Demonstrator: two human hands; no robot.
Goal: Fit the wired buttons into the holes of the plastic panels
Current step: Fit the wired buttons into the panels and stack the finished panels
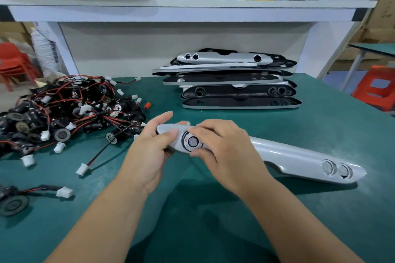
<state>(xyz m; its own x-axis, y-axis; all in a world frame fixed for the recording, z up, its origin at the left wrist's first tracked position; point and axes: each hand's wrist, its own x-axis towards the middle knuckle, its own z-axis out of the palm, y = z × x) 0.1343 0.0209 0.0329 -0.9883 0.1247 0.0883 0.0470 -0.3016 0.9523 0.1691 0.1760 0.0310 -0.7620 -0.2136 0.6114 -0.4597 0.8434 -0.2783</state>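
Observation:
A long silver plastic panel [299,157] lies across the green table, its left end lifted. My left hand [149,147] grips that left end, thumb on top. A round button [193,141] with a metal centre sits in the panel's left hole. My right hand [222,149] pinches the panel around this button, fingers above it and thumb below. Two smaller round holes [336,169] at the panel's right end look filled, though I cannot tell with what. A heap of black wired buttons [64,111] with red-black leads and white plugs lies at the left.
A stack of silver and black panels [235,83] stands at the back centre under a white shelf [181,9]. One loose wired button [12,203] lies near the left edge. Red stools [378,89] stand beyond the table on both sides.

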